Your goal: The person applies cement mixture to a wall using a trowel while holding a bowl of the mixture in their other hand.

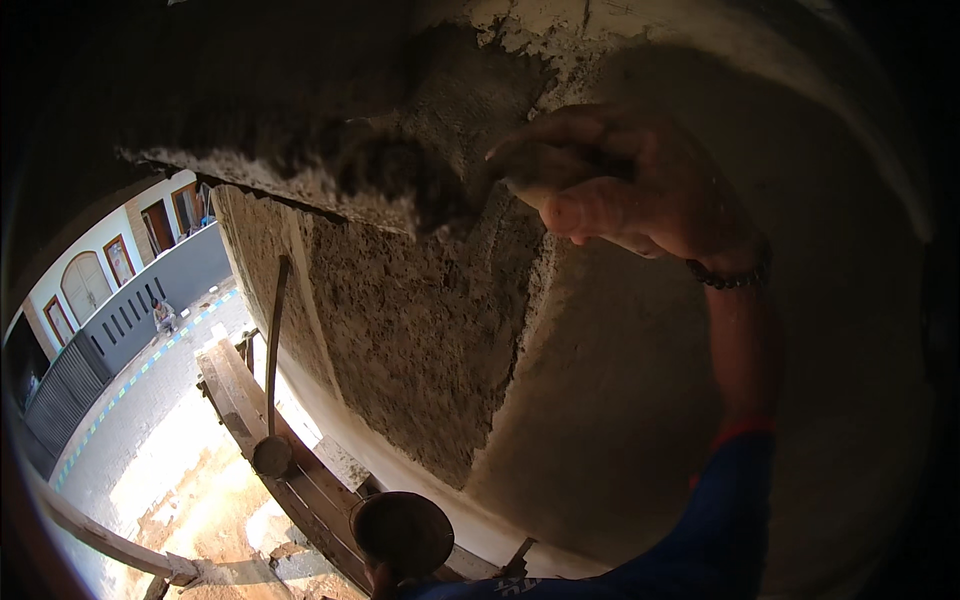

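My right hand, with a dark beaded bracelet at the wrist, is raised against the plastered wall. Its fingers close around a dull grey-brown lump; shadow keeps me from telling what that is. Left of this hand, a ledge with rough wet mortar on its face juts out. Low in the picture, my left hand grips the edge of a dark round bowl; only a few of its fingers show. The bowl's inside is too dark to read.
A rough, unsmoothed wall patch borders smooth plaster. A long-handled scoop leans on the wall from a wooden scaffold plank. Far below lie a paved street, a grey fence and a seated person.
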`<state>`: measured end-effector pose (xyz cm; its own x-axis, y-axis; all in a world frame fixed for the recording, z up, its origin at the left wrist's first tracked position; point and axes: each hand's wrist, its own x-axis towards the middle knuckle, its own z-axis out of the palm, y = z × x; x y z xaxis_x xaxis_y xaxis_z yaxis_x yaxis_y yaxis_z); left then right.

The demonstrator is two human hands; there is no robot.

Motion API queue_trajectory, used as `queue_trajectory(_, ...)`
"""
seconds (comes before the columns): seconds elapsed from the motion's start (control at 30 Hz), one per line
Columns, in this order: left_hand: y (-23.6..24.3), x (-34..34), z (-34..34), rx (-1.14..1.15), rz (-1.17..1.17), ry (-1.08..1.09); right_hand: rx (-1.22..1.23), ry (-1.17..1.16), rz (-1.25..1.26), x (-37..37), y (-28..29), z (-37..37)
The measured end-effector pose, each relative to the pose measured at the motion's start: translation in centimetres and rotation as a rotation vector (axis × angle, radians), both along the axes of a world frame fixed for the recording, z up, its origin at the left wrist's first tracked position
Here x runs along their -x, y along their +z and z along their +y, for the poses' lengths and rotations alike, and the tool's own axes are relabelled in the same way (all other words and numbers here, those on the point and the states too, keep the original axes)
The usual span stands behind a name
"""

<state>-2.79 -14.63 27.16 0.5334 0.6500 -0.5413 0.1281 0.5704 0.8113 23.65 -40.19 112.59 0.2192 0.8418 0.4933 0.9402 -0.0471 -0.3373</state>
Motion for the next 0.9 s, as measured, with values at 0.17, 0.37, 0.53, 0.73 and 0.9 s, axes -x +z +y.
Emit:
queue_trajectory(0.17, 2.9, -1.2, -2.4, -0.04, 0.031, -0.048, -0.043, -0.047, 0.363, -4.5, 2.7, -0.4)
queue_trajectory(0.37, 5.1, 0.0, -3.1, -0.098, 0.095, -0.087, -0.415, -0.872, -0.009, -8.0, 6.1, -12.9)
queue_trajectory(0.53, 5.3, -0.1, -1.8, -0.003, 0.077, -0.106, -0.347, -0.923, 0.034, -3.5, 0.2, -10.7)
queue_trajectory(0.73, 10.8, 0.1, -3.6, 0.103, -0.02, -0.128, 0.213, -0.422, 0.396, -3.3, -21.6, -6.1)
queue_trajectory(0.9, 10.8, -0.8, -4.9, 0.057, -0.008, -0.182, 0.692, -0.248, 0.314, -2.3, -48.8, -2.6)
